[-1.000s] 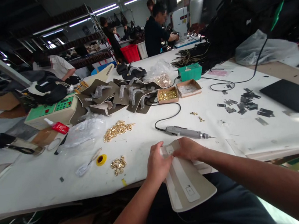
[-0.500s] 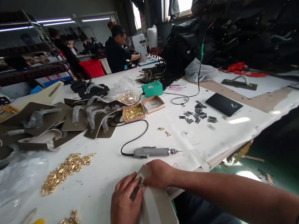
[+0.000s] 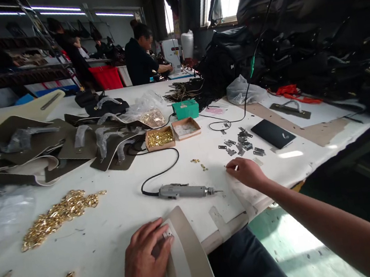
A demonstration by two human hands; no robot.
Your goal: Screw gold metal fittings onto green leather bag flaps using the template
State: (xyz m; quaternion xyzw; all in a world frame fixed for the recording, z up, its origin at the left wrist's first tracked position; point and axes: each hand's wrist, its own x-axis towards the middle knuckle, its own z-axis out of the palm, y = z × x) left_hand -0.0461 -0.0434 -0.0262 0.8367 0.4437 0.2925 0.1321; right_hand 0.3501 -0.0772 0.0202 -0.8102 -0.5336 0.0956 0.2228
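Note:
My left hand [image 3: 146, 261] grips a beige panel [image 3: 192, 252] at the table's front edge. Its thumb and fingers press round a small metal plate [image 3: 167, 235] near the panel's upper end. My right hand [image 3: 247, 172] is stretched out to the right over the white table, fingertips pinched together at the surface. What is between them is too small to make out. Between the hands lies a grey electric screwdriver [image 3: 185, 190], bit pointing right, with a black cord. Small gold pieces [image 3: 204, 167] lie just beyond it.
Dark metal plates [image 3: 243, 141] and a black booklet [image 3: 273, 133] lie at right. A box of gold fittings [image 3: 159, 138] stands near a green box [image 3: 185, 109]. Gold rings [image 3: 60, 215] and brown panels [image 3: 64, 137] cover the left. A co-worker [image 3: 141, 59] sits farther back.
My right hand has left the panel and reached right and forward to the tabletop. My left hand stays on the panel. The view has shifted slightly right.

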